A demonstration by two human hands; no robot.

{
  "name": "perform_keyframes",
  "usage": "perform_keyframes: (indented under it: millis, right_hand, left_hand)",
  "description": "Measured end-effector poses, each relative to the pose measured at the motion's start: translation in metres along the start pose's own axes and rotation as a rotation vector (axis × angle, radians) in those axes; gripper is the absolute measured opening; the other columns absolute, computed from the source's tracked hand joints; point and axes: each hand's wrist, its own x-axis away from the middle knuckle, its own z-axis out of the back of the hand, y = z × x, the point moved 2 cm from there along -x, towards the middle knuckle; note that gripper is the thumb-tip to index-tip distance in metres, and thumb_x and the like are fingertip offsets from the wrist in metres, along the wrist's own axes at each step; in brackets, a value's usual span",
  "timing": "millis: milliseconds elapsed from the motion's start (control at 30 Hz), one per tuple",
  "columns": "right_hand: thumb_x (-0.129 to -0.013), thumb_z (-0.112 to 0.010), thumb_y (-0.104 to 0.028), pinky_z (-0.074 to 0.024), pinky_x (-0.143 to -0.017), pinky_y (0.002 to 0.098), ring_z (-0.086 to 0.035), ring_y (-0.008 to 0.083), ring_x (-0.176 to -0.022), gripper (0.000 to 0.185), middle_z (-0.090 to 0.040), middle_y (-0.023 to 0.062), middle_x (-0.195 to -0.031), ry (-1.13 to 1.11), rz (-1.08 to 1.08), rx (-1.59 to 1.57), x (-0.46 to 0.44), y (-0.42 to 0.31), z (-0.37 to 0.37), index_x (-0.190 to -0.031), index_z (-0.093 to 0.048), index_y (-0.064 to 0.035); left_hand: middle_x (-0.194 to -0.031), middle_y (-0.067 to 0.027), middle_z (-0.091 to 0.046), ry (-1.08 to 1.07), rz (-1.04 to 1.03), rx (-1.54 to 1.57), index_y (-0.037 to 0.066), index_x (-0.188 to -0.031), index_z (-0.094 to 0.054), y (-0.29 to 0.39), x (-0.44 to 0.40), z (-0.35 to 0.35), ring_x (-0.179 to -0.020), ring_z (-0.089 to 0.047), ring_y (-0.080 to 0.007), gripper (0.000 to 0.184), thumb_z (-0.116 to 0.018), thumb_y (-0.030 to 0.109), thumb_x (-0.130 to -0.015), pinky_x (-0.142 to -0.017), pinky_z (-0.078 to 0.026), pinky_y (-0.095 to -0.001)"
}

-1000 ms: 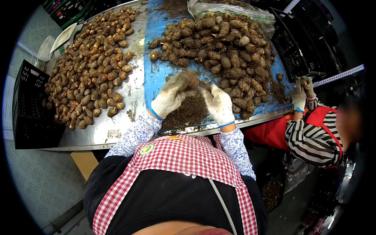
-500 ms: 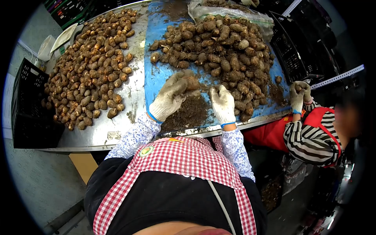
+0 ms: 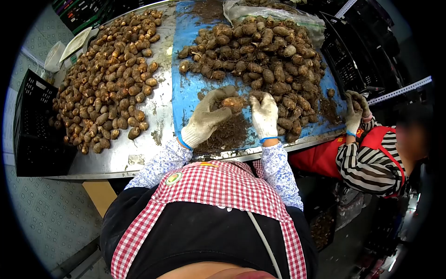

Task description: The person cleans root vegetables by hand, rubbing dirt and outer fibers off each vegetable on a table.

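My left hand (image 3: 206, 117), in a dirty white glove, is closed round a brown taro (image 3: 233, 103) whose orange-brown side faces up. Just right of it, my right hand (image 3: 265, 115), gloved too, has its fingers curled in. Something brown shows at its fingertips, but I cannot make out what. Beneath both hands lies a heap of loose dark root fibres and soil (image 3: 227, 132) on the blue sheet (image 3: 183, 100). Beyond my right hand rises a big pile of hairy, soil-covered taros (image 3: 274, 60).
Cleaner taros (image 3: 111, 79) spread over the metal table (image 3: 155, 111) at left, beside a black crate (image 3: 39, 125). More black crates (image 3: 344, 56) stand at right. A co-worker in a striped top (image 3: 367, 162) holds gloved hands (image 3: 355, 111) at the table's right edge.
The taro in my left hand now shows more plainly as the fingers have shifted round it. My right hand has moved slightly, with brown matter now visible at its fingertips.
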Motion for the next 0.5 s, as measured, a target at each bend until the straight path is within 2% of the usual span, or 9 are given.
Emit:
perform_keyframes:
  millis: [67, 167, 200, 267, 300, 400, 433, 467, 500]
  right_hand:
    - [-0.093, -0.062, -0.019, -0.0524, -0.069, 0.0394, -0.064, 0.0297, -0.076, 0.03, -0.066, 0.0208, -0.088, 0.164, 0.18, 0.105, -0.001, 0.039, -0.019, -0.104, -0.061, 0.0085]
    - [-0.094, -0.062, -0.018, -0.0532, -0.074, 0.0355, -0.066, 0.0268, -0.085, 0.028, -0.067, 0.0191, -0.095, -0.197, -0.097, -0.365, 0.002, 0.007, 0.008, -0.109, -0.062, 0.0051]
    - [-0.091, -0.065, -0.016, -0.052, -0.081, 0.0334, -0.064, 0.0231, -0.097, 0.025, -0.067, 0.0152, -0.102, -0.238, -0.21, -0.533, 0.007, -0.011, 0.022, -0.109, -0.065, 0.0002]
    - [-0.088, -0.068, -0.012, -0.0508, -0.083, 0.0325, -0.061, 0.0199, -0.101, 0.022, -0.067, 0.0118, -0.107, -0.237, -0.225, -1.171, 0.009, -0.021, 0.012, -0.107, -0.066, -0.0011]
    - [-0.087, -0.069, -0.011, -0.0512, -0.083, 0.0323, -0.061, 0.0208, -0.1, 0.023, -0.066, 0.0113, -0.107, -0.268, -0.227, -1.306, 0.012, -0.022, 0.007, -0.108, -0.066, -0.0022]
    - [-0.084, -0.071, -0.009, -0.0522, -0.085, 0.0315, -0.06, 0.0234, -0.098, 0.026, -0.065, 0.0098, -0.106, -0.154, 0.307, -0.528, 0.018, -0.023, 0.004, -0.109, -0.065, -0.0054]
    - [-0.085, -0.071, -0.011, -0.0531, -0.082, 0.031, -0.061, 0.0239, -0.093, 0.022, -0.066, 0.01, -0.101, -0.125, 0.323, -0.384, 0.017, -0.026, 0.009, -0.106, -0.065, -0.0067]
    - [-0.086, -0.07, -0.012, -0.0537, -0.078, 0.0308, -0.062, 0.0236, -0.088, 0.017, -0.065, 0.0102, -0.098, -0.15, 0.223, -0.318, 0.013, -0.02, 0.005, -0.101, -0.065, -0.0065]
    - [-0.087, -0.069, -0.014, -0.0542, -0.074, 0.0306, -0.063, 0.0232, -0.083, 0.013, -0.065, 0.0105, -0.096, -0.171, 0.12, -0.254, 0.006, -0.008, -0.003, -0.097, -0.064, -0.0064]
  left_hand:
    - [-0.13, -0.0155, -0.051, 0.003, -0.006, 0.181, -0.001, -0.134, -0.043, -0.002, -0.006, 0.002, -0.124, -0.052, -0.0266, 0.053, -0.065, 0.014, -0.089, -0.106, -0.043, -0.0392]
    - [-0.133, -0.0159, -0.049, 0.036, -0.042, -0.226, 0.001, -0.136, -0.04, -0.006, -0.008, 0.013, -0.124, -0.052, -0.0268, 0.052, -0.063, 0.009, -0.09, -0.107, -0.042, -0.0399]
    - [-0.133, -0.0159, -0.049, 0.052, 0.008, -0.131, 0.0, -0.136, -0.041, -0.002, -0.008, 0.01, -0.124, -0.052, -0.0265, 0.053, -0.064, 0.008, -0.088, -0.107, -0.042, -0.0396]
    - [-0.133, -0.0158, -0.049, 0.08, 0.11, 0.06, 0.0, -0.135, -0.043, 0.012, -0.006, -0.001, -0.124, -0.052, -0.026, 0.055, -0.066, 0.006, -0.086, -0.107, -0.042, -0.0389]
    - [-0.133, -0.0157, -0.049, 0.052, 0.046, 0.0, 0.0, -0.134, -0.044, 0.012, -0.006, -0.004, -0.124, -0.052, -0.0255, 0.055, -0.066, 0.004, -0.084, -0.107, -0.043, -0.038]
    - [-0.13, -0.0151, -0.05, 0.011, 0.016, -0.074, -0.001, -0.131, -0.046, 0.007, -0.004, -0.006, -0.121, -0.052, -0.0238, 0.056, -0.067, 0.0, -0.08, -0.105, -0.043, -0.0356]
    - [-0.129, -0.0146, -0.05, 0.025, 0.108, -0.028, -0.002, -0.131, -0.046, 0.005, -0.004, -0.005, -0.119, -0.053, -0.0228, 0.056, -0.066, 0.0, -0.079, -0.104, -0.044, -0.0352]
    - [-0.128, -0.0142, -0.05, 0.04, 0.201, 0.017, -0.003, -0.132, -0.046, 0.004, -0.003, -0.003, -0.117, -0.053, -0.0219, 0.057, -0.065, 0.001, -0.078, -0.103, -0.044, -0.0347]
    - [-0.128, -0.0144, -0.05, 0.02, 0.157, -0.034, -0.004, -0.131, -0.046, 0.007, -0.002, -0.003, -0.116, -0.053, -0.0224, 0.057, -0.065, 0.0, -0.078, -0.103, -0.044, -0.0354]
